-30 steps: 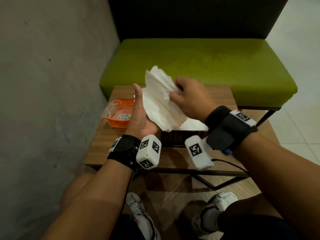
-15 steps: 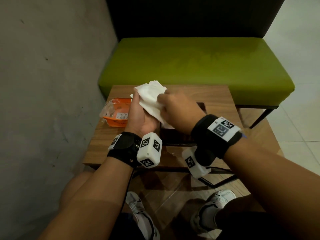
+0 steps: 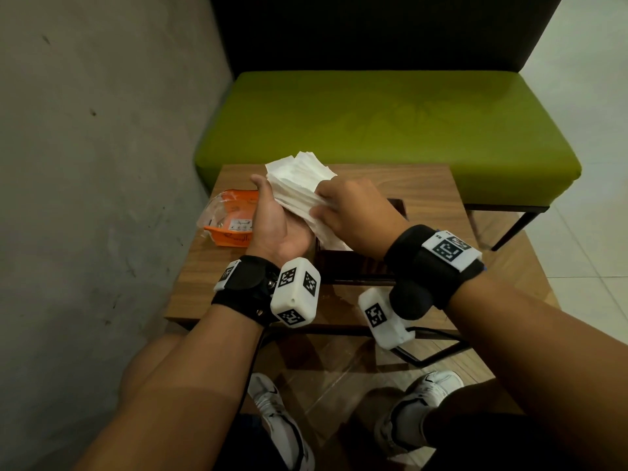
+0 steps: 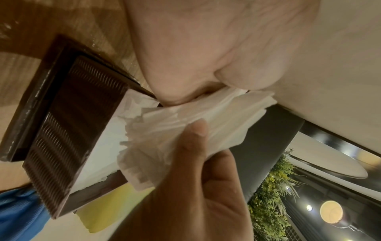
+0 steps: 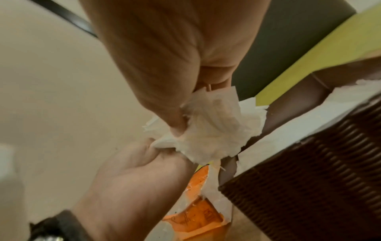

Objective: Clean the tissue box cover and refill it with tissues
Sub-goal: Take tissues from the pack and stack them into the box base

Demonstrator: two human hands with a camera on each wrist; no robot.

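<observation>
Both hands' grip pinches the tissue stack [image 3: 299, 185] above the brown cover [image 3: 356, 266], orange wrapper [image 3: 231, 219] beside.

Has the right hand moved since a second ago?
Yes. The right hand has shifted left, toward the orange wrapper.

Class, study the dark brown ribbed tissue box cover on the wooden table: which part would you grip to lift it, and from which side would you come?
Probably by the two long ribbed side walls of the dark brown tissue box cover, coming from above. It sits open side up with white tissues inside, so its rim is exposed, and the ribbing should resist slipping. Both hands, left hand and right hand, hold the white tissue stack.
</observation>
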